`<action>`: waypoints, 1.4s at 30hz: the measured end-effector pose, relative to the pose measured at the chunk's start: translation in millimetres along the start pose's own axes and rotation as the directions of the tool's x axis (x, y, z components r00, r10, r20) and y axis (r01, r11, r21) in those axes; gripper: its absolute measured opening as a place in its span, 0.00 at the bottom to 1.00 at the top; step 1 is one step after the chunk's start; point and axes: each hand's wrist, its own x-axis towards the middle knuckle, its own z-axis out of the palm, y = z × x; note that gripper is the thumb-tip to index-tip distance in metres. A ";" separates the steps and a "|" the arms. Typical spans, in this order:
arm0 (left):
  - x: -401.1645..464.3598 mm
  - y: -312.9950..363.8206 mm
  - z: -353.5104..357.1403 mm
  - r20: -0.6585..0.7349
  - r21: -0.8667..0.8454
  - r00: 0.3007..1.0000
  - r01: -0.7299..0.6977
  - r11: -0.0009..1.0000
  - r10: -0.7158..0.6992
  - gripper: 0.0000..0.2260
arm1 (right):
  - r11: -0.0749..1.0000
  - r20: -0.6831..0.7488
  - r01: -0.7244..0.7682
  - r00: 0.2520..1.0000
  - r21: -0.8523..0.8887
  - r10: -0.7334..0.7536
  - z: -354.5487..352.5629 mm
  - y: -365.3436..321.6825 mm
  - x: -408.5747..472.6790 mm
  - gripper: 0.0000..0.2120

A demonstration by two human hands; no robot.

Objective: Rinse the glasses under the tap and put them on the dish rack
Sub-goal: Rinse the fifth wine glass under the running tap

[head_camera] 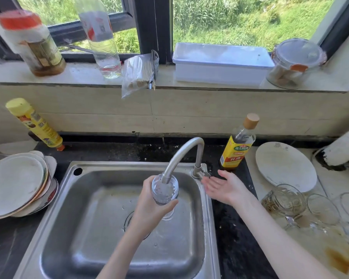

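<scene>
My left hand (149, 206) grips a clear glass (165, 191) upright over the steel sink (101, 228). The glass sits right under the spout of the curved tap (181, 152), and water froths inside it. My right hand (222, 185) is open, palm up, fingers straight, just beside the tap's handle (201, 174); whether it touches the handle is unclear. Several other glasses (286, 202) stand and lie on the stained counter at the right.
A stack of plates (16, 184) sits left of the sink, a white plate (284, 166) at the right. A cooking wine bottle (238, 146) stands behind the tap, a yellow bottle (34, 123) leans at the back left. Bottles, a white box (220, 63) and a jar crowd the windowsill.
</scene>
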 end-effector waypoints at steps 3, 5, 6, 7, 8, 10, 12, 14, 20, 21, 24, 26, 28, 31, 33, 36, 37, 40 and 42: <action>-2.3 -4.5 1.3 0.006 0.027 1.000 0.016 1.000 -0.016 0.28 | 0.960 -0.026 -0.068 0.998 -0.271 0.064 -14.0 33.0 -5.5 0.13; -3.7 -5.6 1.1 0.022 0.052 1.000 0.013 0.999 -0.014 0.27 | 0.915 -0.059 -0.180 0.984 -0.361 0.170 -23.1 61.2 -5.1 0.11; -4.4 -5.2 0.9 0.029 0.062 1.000 0.007 0.998 -0.008 0.27 | 0.896 -0.073 -0.233 0.972 -0.377 0.222 -25.6 73.6 -4.4 0.12; -4.6 -5.0 0.8 0.036 0.073 0.999 -0.003 0.997 0.000 0.27 | 0.884 -0.080 -0.268 0.963 -0.383 0.257 -26.5 83.8 -2.2 0.13; -4.8 -4.1 0.8 0.040 0.083 0.999 -0.013 0.996 0.009 0.28 | 0.875 -0.077 -0.292 0.955 -0.385 0.285 -24.4 91.6 -0.6 0.14; -6.3 -2.0 1.2 0.042 0.082 0.999 -0.027 0.996 0.024 0.27 | 0.861 -0.052 -0.327 0.941 -0.390 0.334 -15.8 102.0 1.7 0.16; -9.1 -0.4 2.3 0.045 0.069 0.998 -0.043 0.997 0.040 0.28 | 0.857 -0.038 -0.343 0.934 -0.384 0.356 -5.7 107.0 3.6 0.14; -13.8 0.7 3.0 0.060 0.059 0.997 -0.045 0.997 0.042 0.30 | 0.860 -0.051 -0.347 0.933 -0.374 0.355 0.3 109.9 9.5 0.11; -28.7 -4.4 4.0 0.048 -0.034 0.999 0.008 0.999 -0.006 0.31 | 0.925 -0.001 -0.287 0.955 -0.249 0.296 -0.3 110.2 12.7 0.06; -30.8 -5.5 3.0 0.040 -0.070 0.998 0.055 0.996 -0.052 0.30 | 0.946 -0.005 -0.235 0.971 -0.222 0.240 -1.1 108.0 9.8 0.08; -35.1 -19.8 -4.8 0.102 -0.201 0.962 0.271 0.941 -0.255 0.28 | 0.987 -0.003 -0.069 0.998 -0.148 0.069 -2.8 100.4 -1.1 0.08; -37.5 -32.2 -8.4 0.178 -0.285 0.923 0.381 0.879 -0.342 0.34 | 0.972 -0.004 0.037 0.999 -0.232 -0.038 -4.7 95.2 -8.7 0.07; -39.6 -39.5 -10.7 0.243 -0.384 0.882 0.469 0.795 -0.403 0.37 | 0.922 0.000 0.162 0.985 -0.351 -0.173 -5.6 93.1 -16.8 0.07; -45.7 -37.9 -12.4 0.316 -0.305 0.857 0.498 0.812 -0.407 0.33 | 0.811 0.055 0.349 0.928 -0.470 -0.368 -3.9 93.5 -30.3 0.07; -46.8 -37.3 -13.3 0.305 -0.082 0.883 0.398 0.914 -0.357 0.28 | 0.703 0.101 0.444 0.875 -0.556 -0.473 -2.2 96.1 -38.9 0.07; -46.9 -36.3 -13.0 0.259 0.160 0.934 0.211 0.964 -0.247 0.27 | 0.563 0.204 0.570 0.788 -0.599 -0.581 2.6 102.4 -53.3 0.09; -48.2 -34.1 -13.3 0.248 0.200 0.948 0.151 0.968 -0.199 0.27 | 0.518 0.235 0.604 0.758 -0.605 -0.608 3.9 104.4 -56.8 0.08; -51.5 -32.0 -16.3 0.237 0.257 0.969 0.004 0.966 -0.067 0.29 | 0.378 0.299 0.673 0.667 -0.636 -0.682 6.3 111.1 -66.3 0.07; -53.7 -30.8 -20.7 0.257 0.283 0.966 -0.069 0.957 -0.006 0.30 | 0.241 0.323 0.656 0.616 -0.715 -0.718 3.3 118.9 -71.1 0.10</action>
